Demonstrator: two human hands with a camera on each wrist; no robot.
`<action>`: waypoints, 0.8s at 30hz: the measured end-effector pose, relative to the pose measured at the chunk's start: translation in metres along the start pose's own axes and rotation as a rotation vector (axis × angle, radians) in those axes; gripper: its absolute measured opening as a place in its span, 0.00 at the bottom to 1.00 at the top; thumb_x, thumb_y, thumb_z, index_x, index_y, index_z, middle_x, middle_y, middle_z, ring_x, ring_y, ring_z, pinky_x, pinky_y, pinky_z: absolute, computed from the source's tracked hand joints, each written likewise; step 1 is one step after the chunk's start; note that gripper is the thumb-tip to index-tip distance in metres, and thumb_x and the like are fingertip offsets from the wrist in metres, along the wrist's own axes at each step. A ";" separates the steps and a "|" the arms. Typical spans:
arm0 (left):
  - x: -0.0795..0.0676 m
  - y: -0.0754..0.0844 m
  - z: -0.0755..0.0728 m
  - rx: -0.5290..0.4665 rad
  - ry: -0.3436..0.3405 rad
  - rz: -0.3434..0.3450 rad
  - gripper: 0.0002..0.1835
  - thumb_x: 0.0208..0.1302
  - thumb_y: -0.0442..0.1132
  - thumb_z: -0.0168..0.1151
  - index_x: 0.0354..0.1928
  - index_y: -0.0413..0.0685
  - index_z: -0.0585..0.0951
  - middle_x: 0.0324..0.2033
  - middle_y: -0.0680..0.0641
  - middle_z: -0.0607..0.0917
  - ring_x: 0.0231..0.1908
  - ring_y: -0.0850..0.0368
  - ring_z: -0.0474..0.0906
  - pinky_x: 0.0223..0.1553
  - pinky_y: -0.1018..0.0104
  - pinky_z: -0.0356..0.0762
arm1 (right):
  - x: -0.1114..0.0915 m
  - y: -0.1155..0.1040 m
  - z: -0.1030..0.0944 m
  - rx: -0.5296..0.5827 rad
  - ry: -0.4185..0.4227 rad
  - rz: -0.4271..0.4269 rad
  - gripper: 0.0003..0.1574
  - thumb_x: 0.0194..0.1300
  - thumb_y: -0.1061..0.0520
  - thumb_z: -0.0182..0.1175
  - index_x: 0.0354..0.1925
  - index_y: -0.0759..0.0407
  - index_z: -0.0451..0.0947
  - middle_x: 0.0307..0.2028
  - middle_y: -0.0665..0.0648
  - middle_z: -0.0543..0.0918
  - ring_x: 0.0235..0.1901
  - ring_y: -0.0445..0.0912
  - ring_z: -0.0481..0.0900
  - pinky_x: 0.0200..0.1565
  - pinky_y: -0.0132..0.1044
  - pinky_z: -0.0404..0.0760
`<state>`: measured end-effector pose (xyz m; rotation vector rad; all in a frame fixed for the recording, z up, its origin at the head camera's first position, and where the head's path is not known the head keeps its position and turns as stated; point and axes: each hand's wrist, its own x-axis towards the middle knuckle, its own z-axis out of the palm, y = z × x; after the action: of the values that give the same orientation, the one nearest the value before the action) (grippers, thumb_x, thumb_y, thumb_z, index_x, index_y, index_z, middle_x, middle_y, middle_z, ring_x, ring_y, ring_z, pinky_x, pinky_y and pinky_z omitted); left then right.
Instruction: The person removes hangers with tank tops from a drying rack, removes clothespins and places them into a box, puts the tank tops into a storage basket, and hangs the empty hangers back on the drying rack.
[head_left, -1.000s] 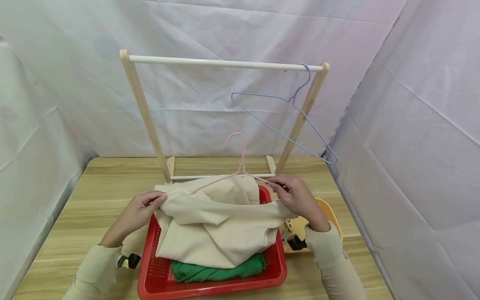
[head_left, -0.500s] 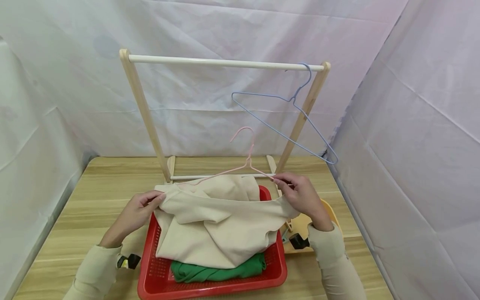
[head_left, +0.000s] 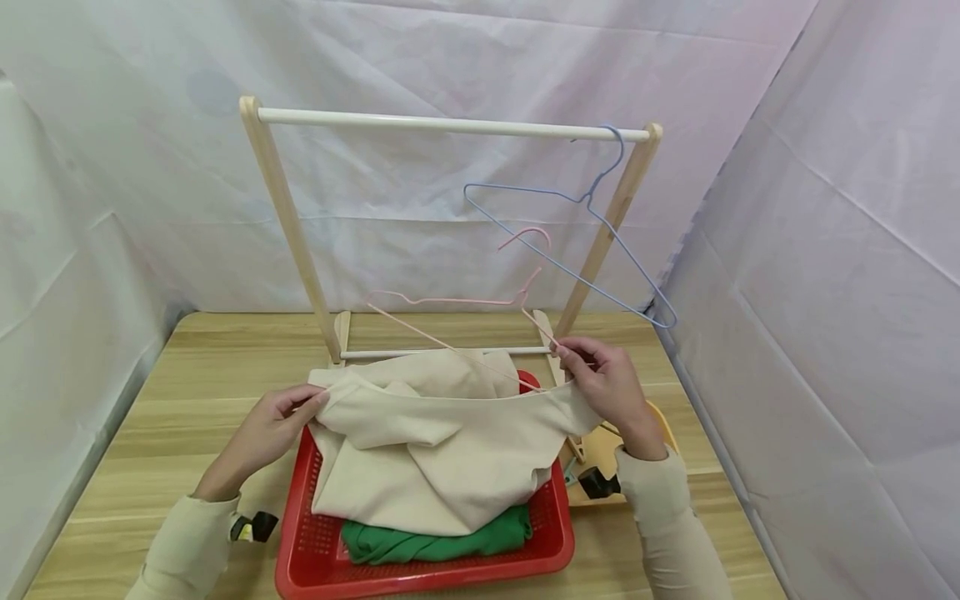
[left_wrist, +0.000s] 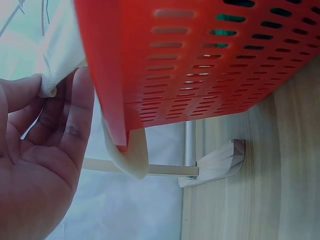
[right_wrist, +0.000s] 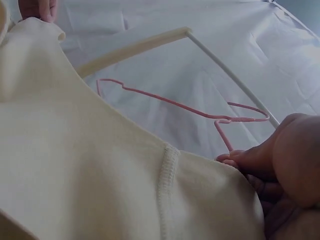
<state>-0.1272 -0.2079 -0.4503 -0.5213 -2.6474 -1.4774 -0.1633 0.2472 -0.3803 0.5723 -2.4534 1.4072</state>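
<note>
A cream garment with a stitched seam lies bunched over a red basket, its top edge stretched between both hands. My left hand pinches the garment's left edge between thumb and fingers, as the left wrist view also shows. My right hand pinches the right shoulder of a pink wire hanger along with the garment's right edge. The hanger tilts, hook upward, with its left end above the cloth. Its lower right part runs down to the garment's edge. Green cloth shows beneath.
Behind the basket stands a wooden rack with a white top rail. A blue hanger hangs at its right end. A yellow tray with clothes pegs sits right of the basket, partly under the right forearm. White cloth walls surround the table.
The pink hanger has moved up and right. Its left end, behind the garment's edge before, now shows above the cloth. My right hand has shifted slightly right; the left has hardly moved.
</note>
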 end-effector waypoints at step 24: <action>-0.006 0.012 -0.001 -0.072 -0.144 -0.048 0.07 0.73 0.35 0.57 0.44 0.45 0.85 0.30 0.50 0.83 0.25 0.57 0.79 0.27 0.66 0.79 | 0.004 -0.016 0.031 0.494 -0.150 0.151 0.13 0.69 0.67 0.58 0.46 0.80 0.77 0.31 0.58 0.88 0.26 0.44 0.86 0.35 0.38 0.86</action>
<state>-0.1174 -0.2044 -0.4415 -0.5956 -2.7406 -1.6125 -0.1607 0.2122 -0.3819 0.6178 -2.2935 2.1281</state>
